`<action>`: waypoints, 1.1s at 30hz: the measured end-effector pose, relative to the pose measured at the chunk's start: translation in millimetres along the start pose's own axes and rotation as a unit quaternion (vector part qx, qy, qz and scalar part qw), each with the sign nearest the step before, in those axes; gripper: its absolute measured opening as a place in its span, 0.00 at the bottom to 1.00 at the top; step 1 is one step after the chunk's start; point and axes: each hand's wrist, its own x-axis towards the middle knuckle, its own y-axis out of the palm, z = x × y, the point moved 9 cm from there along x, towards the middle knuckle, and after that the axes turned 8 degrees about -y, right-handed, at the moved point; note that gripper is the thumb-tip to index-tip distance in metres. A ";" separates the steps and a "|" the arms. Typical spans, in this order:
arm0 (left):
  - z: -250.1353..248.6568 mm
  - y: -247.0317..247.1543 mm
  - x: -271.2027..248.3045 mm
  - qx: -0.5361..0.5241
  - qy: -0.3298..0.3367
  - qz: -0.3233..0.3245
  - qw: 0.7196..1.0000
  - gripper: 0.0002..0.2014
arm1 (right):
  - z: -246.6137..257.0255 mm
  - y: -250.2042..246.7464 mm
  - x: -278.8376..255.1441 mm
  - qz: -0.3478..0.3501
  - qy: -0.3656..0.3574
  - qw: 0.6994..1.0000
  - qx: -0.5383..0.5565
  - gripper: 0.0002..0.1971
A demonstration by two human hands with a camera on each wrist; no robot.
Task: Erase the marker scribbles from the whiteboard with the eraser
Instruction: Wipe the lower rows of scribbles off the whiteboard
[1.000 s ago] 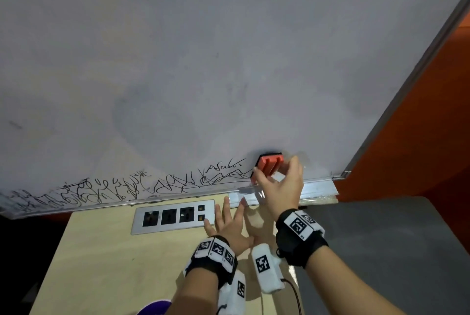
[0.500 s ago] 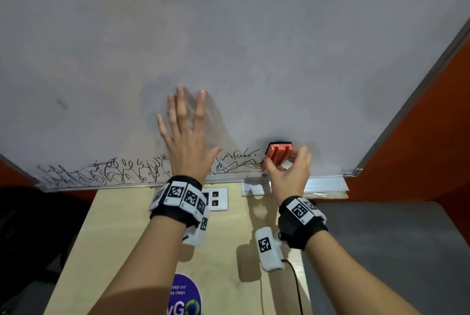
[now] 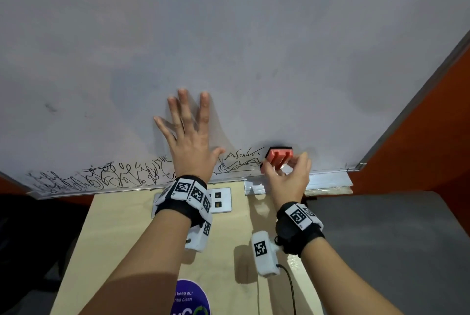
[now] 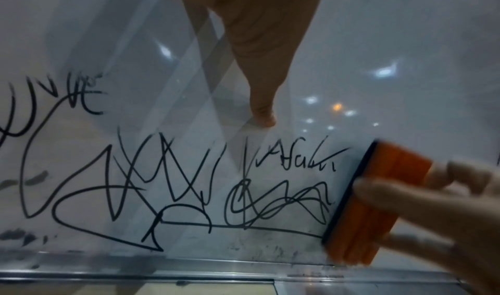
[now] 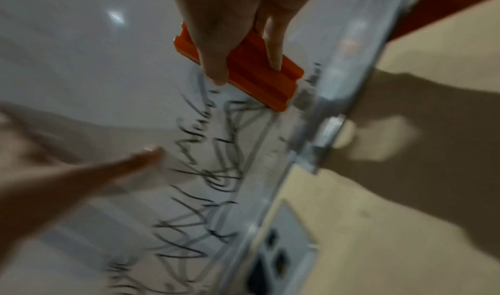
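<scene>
A large whiteboard [image 3: 229, 47] fills the head view. Black marker scribbles [image 3: 106, 176] run in a band along its bottom edge. My right hand [image 3: 284, 175] pinches an orange eraser [image 3: 279, 156] with a dark felt face, held against the board at the right end of the scribbles [image 4: 270, 203]. In the wrist views the eraser [image 4: 378, 203] [image 5: 243, 68] stands just above the aluminium frame. My left hand [image 3: 189, 134] lies flat on the board above the scribbles, fingers straight and spread, its thumb [image 4: 259, 98] pointing down toward the writing.
An aluminium marker tray [image 3: 328, 182] runs under the board's right end. Below stand a light wooden table [image 3: 122, 238] with a socket panel [image 3: 221, 200] and a purple sticker [image 3: 189, 299]. A grey surface [image 3: 394, 251] lies to the right, an orange wall [image 3: 432, 136] behind.
My left hand rose from the table to the board and now lies flat on it. The right hand stayed at the right end of the scribbles with the eraser.
</scene>
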 end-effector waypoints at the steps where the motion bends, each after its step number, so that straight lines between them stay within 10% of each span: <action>1: 0.4 0.0 -0.3 0.001 0.001 0.000 1.000 0.79 | -9.6 1.5 -4.3 0.005 0.018 1.000 -0.013 0.22; 33: 1.1 5.3 -0.3 -0.008 0.013 0.018 1.000 0.74 | 67.3 -4.5 12.7 -0.047 -0.030 0.997 0.045 0.22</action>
